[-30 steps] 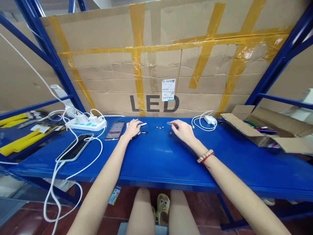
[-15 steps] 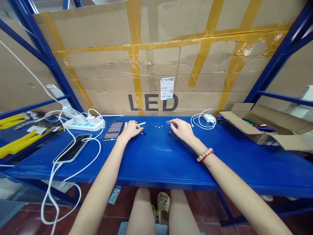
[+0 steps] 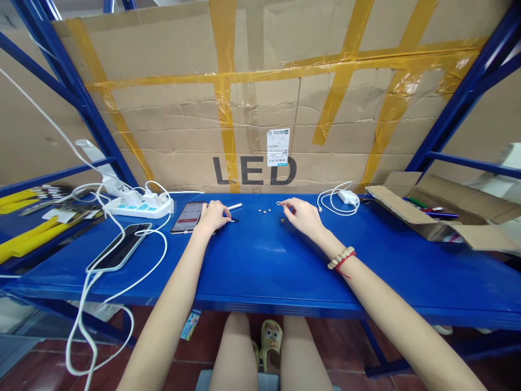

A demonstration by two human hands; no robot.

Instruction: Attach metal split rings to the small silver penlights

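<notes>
The small metal loop lies far back on the blue table, pinched by the right hand, likely mid-pickup. The left hand curls over a dark piece, its grip unclear. Lifting the loop would need fingertip care.

Tiny silvery loop; small dark piece

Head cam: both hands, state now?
Left hand: curled over a small dark piece; grip cannot be told.
Right hand: closed, pinching a small silver loop.
</notes>
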